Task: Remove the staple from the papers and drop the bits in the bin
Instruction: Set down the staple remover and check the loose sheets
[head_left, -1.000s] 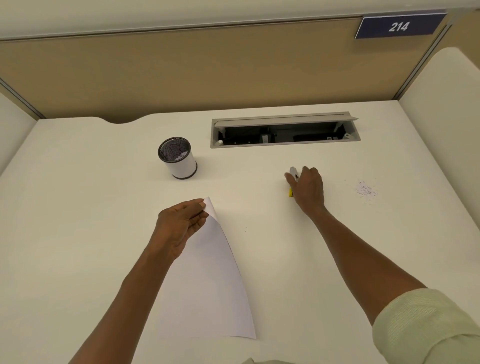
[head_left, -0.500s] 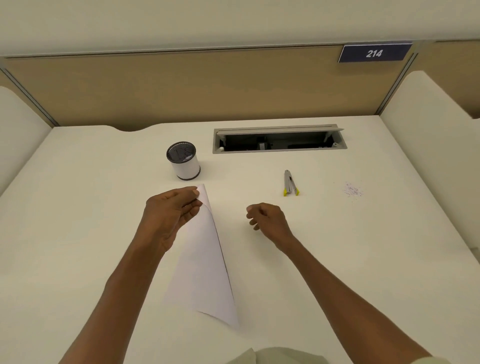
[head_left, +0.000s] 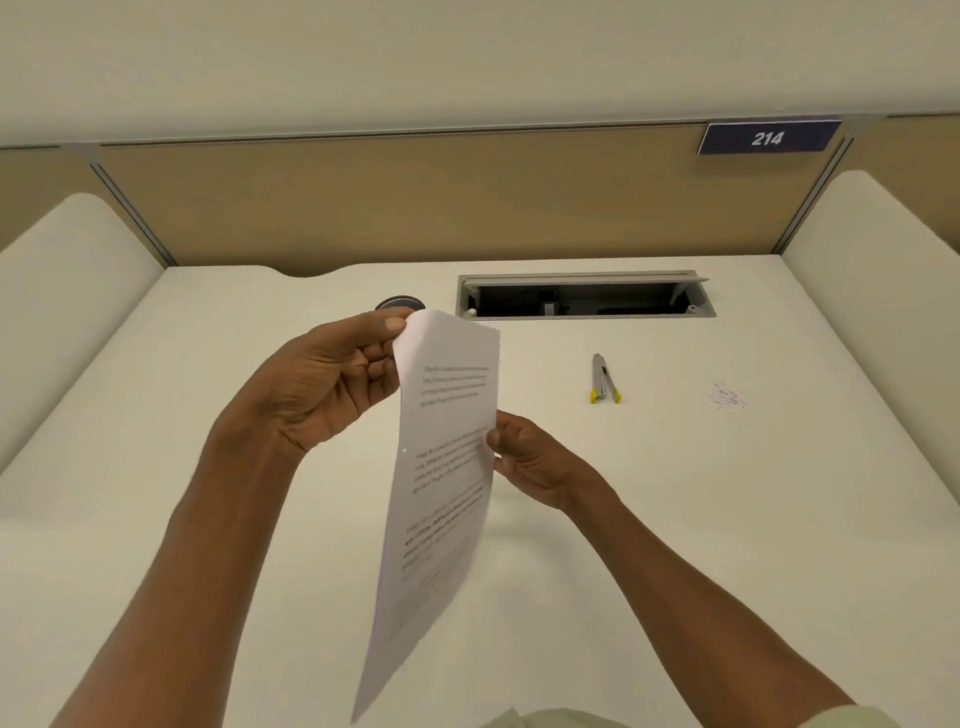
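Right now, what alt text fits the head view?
Both hands lift printed papers off a white desk: the left hand pinches the top corner, the right hand steadies the right edge. A yellow-tipped staple remover lies beyond, untouched.

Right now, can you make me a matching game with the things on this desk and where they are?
Things:
1. papers
2. staple remover
3. tiny scraps
4. number sign

Places:
A. lying on the desk, right of the papers
B. up on the back partition
C. held up in both hands
D. scattered on the desk, farthest right

Pairs: 1-C, 2-A, 3-D, 4-B
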